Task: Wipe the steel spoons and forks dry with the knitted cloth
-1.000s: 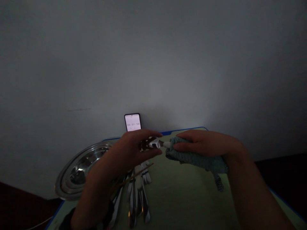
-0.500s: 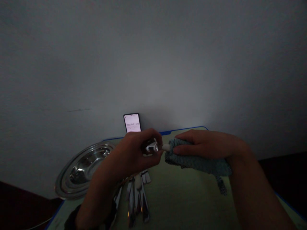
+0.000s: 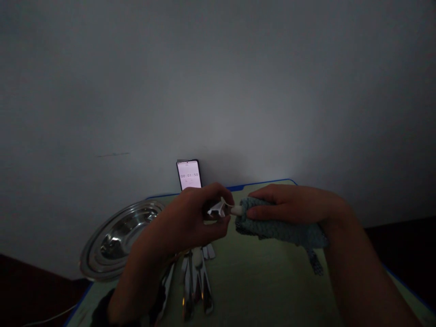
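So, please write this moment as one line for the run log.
left hand: holds shiny utensil | right hand: presses teal cloth around its end | spare cutlery on table | steel plate at left

Head-worn view, facing forward-down, close over table (image 3: 259, 277)

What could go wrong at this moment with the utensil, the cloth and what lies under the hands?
1. The left hand pinches the utensil only at one end while the right hand presses the cloth around the other; it might slip and drop onto the cutlery below.
2. The plate appears to overhang the table edge near the left forearm; a nudge could tip it.
3. The scene is dim, so remaining dirt could be missed.
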Demonstrator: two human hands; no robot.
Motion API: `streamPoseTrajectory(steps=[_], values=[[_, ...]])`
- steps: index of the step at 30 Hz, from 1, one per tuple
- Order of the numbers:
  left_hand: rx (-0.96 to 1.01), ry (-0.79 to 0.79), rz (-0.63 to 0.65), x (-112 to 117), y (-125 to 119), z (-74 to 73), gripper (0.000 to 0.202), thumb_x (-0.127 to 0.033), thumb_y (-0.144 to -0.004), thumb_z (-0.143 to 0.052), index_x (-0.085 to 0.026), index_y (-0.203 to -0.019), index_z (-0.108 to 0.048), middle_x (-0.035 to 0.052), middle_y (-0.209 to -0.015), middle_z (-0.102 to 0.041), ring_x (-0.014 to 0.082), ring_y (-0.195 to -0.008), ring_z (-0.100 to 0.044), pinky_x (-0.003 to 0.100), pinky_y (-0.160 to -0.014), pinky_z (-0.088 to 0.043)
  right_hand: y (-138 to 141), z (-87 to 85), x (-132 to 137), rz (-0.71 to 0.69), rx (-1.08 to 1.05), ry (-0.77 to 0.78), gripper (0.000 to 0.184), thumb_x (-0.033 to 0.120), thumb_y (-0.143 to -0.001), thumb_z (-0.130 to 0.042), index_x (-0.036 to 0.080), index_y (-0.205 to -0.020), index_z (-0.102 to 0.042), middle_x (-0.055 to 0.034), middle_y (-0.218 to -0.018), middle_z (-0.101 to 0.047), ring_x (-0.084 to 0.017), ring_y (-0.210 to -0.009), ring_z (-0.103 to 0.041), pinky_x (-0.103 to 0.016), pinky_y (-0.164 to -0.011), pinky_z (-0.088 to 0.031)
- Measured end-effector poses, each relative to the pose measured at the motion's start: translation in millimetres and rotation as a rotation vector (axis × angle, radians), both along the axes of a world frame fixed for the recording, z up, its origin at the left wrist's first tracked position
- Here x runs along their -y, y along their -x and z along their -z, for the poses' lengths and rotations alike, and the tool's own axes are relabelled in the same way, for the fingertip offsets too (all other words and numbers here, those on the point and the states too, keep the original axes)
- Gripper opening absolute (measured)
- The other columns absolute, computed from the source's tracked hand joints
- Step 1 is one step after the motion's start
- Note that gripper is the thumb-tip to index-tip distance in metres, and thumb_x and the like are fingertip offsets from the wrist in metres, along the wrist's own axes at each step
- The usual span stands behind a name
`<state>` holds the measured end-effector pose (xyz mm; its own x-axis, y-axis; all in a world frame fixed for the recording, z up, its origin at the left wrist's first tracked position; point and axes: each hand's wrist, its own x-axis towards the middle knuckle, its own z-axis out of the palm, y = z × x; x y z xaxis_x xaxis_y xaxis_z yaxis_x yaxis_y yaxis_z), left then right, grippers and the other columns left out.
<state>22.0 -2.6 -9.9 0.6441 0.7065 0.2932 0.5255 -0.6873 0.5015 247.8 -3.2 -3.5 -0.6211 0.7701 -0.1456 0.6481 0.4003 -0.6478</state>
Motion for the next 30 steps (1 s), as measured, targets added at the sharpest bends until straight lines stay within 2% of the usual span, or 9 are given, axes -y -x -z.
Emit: streamPoseTrajectory(steps=[5,8,15,19,26,30], values=[[0.004,0.012,0.001,-0.3,-0.7,-0.4,0.02,-0.015,-0.072,-0.057,-0.02,-0.091,-0.059,-0.0074,-0.058,-0.05,0.0056,-0.049,-0.042,0.015,-0.046,-0.034,-1.1,1.6,-1.3,-0.031,-0.029,0.008,0.044,0.055,-0.083,-0.044,0.02,-0.104,-0.062,-0.0021,-0.092,-0.066,-0.017,-0.078,-0.059,-0.024,-0.064,-0.044],[-0.004,0.027,0.01,-1.0,-0.9,-1.2,0.017,-0.02,-0.075,-0.058,-0.019,-0.092,-0.062,-0.0077,-0.055,-0.048,0.0053,-0.047,-0.041,0.014,-0.044,-0.033,-0.9,1.3,-1.5,-0.027,-0.014,-0.01,0.045,0.055,-0.083,-0.044,0.02,-0.104,-0.062,-0.0023,-0.091,-0.066,-0.017,-0.077,-0.059,-0.024,-0.063,-0.044],[-0.009,0.016,0.045,-4.5,0.3,-2.2,0.018,-0.023,-0.076,-0.062,-0.019,-0.093,-0.067,-0.0033,-0.066,-0.06,0.0064,-0.055,-0.051,0.015,-0.051,-0.04,0.6,-0.7,-1.3,-0.017,0.055,-0.016,0.045,0.055,-0.084,-0.043,0.018,-0.103,-0.061,-0.0039,-0.094,-0.065,-0.017,-0.079,-0.059,-0.025,-0.064,-0.043],[-0.022,0.06,0.062,-3.8,1.2,-2.2,0.023,-0.023,-0.075,-0.063,-0.018,-0.097,-0.068,-0.0021,-0.069,-0.065,0.0069,-0.056,-0.054,0.015,-0.052,-0.041,1.1,-0.8,-3.4,-0.036,0.07,0.005,0.044,0.055,-0.083,-0.044,0.018,-0.099,-0.06,-0.0034,-0.089,-0.065,-0.017,-0.076,-0.059,-0.024,-0.06,-0.042],[-0.049,0.086,0.107,-0.8,3.4,-2.0,0.021,-0.023,-0.076,-0.063,-0.019,-0.095,-0.069,-0.0031,-0.063,-0.064,0.0066,-0.053,-0.052,0.015,-0.049,-0.039,4.5,-4.8,-2.3,-0.095,0.116,-0.053,0.038,0.052,-0.084,-0.046,0.018,-0.089,-0.061,-0.0014,-0.079,-0.063,-0.014,-0.071,-0.058,-0.023,-0.058,-0.04],[-0.012,0.037,0.072,-4.7,0.3,0.0,0.019,-0.023,-0.078,-0.06,-0.018,-0.095,-0.068,-0.0041,-0.061,-0.06,0.006,-0.052,-0.05,0.014,-0.048,-0.038,3.1,-2.0,-1.0,-0.026,0.075,-0.035,0.041,0.054,-0.083,-0.045,0.019,-0.095,-0.061,-0.002,-0.086,-0.065,-0.016,-0.076,-0.06,-0.024,-0.062,-0.043]])
